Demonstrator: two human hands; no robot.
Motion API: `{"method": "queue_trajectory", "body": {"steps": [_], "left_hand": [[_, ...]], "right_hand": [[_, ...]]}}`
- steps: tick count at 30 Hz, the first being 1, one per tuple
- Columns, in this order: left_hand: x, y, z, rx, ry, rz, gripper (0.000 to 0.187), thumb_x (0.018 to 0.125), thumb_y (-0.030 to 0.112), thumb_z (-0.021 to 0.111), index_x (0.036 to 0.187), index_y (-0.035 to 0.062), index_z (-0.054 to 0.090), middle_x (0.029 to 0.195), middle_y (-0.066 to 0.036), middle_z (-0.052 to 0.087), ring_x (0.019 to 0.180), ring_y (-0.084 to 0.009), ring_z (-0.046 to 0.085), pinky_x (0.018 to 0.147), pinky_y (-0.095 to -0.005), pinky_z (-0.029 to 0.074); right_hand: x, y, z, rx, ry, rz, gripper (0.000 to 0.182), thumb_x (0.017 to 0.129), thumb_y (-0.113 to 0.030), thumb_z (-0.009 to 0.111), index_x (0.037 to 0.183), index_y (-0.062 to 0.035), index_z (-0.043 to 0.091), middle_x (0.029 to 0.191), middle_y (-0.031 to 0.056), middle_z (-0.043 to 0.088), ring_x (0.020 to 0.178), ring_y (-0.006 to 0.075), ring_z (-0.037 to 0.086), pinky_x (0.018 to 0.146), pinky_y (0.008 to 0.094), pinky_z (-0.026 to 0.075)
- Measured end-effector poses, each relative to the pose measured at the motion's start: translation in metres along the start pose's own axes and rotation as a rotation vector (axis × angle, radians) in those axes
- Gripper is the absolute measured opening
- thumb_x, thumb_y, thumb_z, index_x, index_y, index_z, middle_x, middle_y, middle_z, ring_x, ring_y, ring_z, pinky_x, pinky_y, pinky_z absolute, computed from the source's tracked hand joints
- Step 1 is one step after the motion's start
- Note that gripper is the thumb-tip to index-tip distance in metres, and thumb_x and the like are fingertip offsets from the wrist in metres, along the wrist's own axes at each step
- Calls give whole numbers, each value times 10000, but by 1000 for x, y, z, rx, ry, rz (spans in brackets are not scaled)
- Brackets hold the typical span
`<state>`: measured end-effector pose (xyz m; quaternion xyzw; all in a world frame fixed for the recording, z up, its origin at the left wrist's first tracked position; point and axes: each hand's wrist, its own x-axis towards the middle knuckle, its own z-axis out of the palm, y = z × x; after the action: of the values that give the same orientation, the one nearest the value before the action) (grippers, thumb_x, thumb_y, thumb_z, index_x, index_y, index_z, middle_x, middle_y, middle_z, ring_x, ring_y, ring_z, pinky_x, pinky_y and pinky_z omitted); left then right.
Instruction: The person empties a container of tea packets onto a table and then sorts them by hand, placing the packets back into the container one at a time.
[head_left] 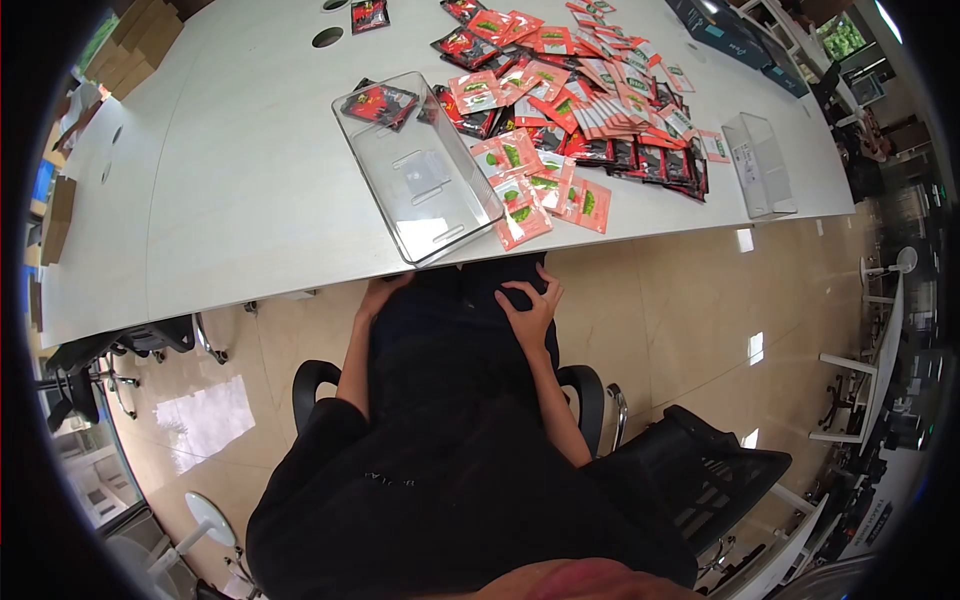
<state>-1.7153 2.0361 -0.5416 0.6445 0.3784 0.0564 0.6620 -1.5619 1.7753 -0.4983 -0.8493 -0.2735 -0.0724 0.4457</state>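
My right hand (532,308) rests on my right thigh just below the table edge, its fingers bent and apart, holding nothing. My left hand (383,292) lies on my left thigh, with its fingers mostly hidden beneath the tabletop. Nearest above both hands is a clear plastic bin (375,205) at the table's front edge, with a red and black packet (380,105) at its far end. Beside it, several pink packets with green pictures (522,212) lie loose, part of a big pile of pink packets and red and black packets (640,158).
A second clear bin (762,170) stands at the right front edge of the white table (240,190). Dark boxes (735,40) sit at the far right, and one packet (369,15) lies near a cable hole (327,38). An office chair (700,470) is behind me on the right.
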Motion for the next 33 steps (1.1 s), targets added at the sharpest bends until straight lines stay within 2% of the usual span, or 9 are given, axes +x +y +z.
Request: {"method": "queue_trajectory", "body": {"steps": [1, 3, 4, 6, 13, 19, 22, 25, 33], "left_hand": [[8, -77, 0, 15, -1, -15, 932, 699, 500, 807, 1347, -69, 456, 1270, -253, 567, 1179, -343, 564, 997, -415, 444], [70, -200, -45, 17, 357, 93, 466, 818, 360, 706, 1046, -43, 656, 996, -236, 699, 991, -354, 677, 862, -366, 522], [55, -200, -47, 31, 351, 88, 466, 818, 360, 706, 1046, -43, 656, 996, -236, 699, 991, -354, 677, 862, -366, 522], [17, -175, -35, 597, 372, 34, 312, 886, 280, 588, 1018, 4, 650, 890, -215, 702, 907, -366, 686, 772, -406, 528], [-65, -148, -38, 852, 325, 10, 281, 934, 262, 527, 1036, 25, 639, 847, -176, 681, 853, -385, 650, 727, -478, 482], [-105, -146, -21, 862, 751, 183, 247, 968, 302, 482, 1021, 94, 604, 1005, -102, 653, 947, -322, 610, 769, -460, 481], [-103, -134, -24, 984, 630, -156, 275, 968, 350, 466, 1017, 117, 603, 973, -92, 648, 917, -318, 631, 756, -446, 501], [-104, -151, -28, 907, 741, -192, 293, 956, 364, 476, 997, 107, 611, 937, -103, 654, 885, -340, 641, 742, -464, 505], [-108, -143, -27, 874, 798, -173, 302, 944, 363, 494, 962, 96, 632, 899, -124, 659, 844, -362, 646, 724, -474, 509]], "right_hand": [[0, 0, 4, 20, 1, -7, 213, 649, -188, 863, 831, -200, 753, 1214, 156, 516, 1186, 344, 451, 1005, 452, 376], [1, -3, 12, 46, 14, 0, 216, 646, -194, 865, 830, -197, 753, 1203, 155, 517, 1180, 342, 455, 1000, 451, 382], [1, -5, 13, 34, 5, -21, 217, 644, -195, 866, 830, -198, 753, 1187, 156, 517, 1170, 340, 459, 992, 451, 387], [3, -6, 16, 17, -8, -37, 219, 642, -196, 867, 830, -198, 754, 1171, 156, 516, 1159, 337, 463, 983, 450, 393], [6, -11, 42, 22, -144, -130, 242, 676, -261, 844, 890, -184, 762, 1148, 171, 511, 1136, 376, 454, 962, 479, 399], [5, -4, 48, 96, -140, -78, 293, 731, -197, 840, 953, -50, 718, 1117, 196, 592, 1179, 397, 465, 1024, 473, 351], [7, -21, 24, 262, 249, -55, 293, 821, -64, 724, 1025, -6, 521, 1055, 152, 510, 1057, 320, 492, 918, 407, 388], [26, -46, -12, 323, 517, -201, 319, 854, 8, 641, 1022, -59, 379, 980, 90, 396, 926, 236, 470, 815, 382, 402], [126, -137, -83, 56, 160, -320, 571, 735, -164, 800, 1201, -48, 491, 1288, 164, 468, 1164, 325, 494, 1036, 461, 349]]}}
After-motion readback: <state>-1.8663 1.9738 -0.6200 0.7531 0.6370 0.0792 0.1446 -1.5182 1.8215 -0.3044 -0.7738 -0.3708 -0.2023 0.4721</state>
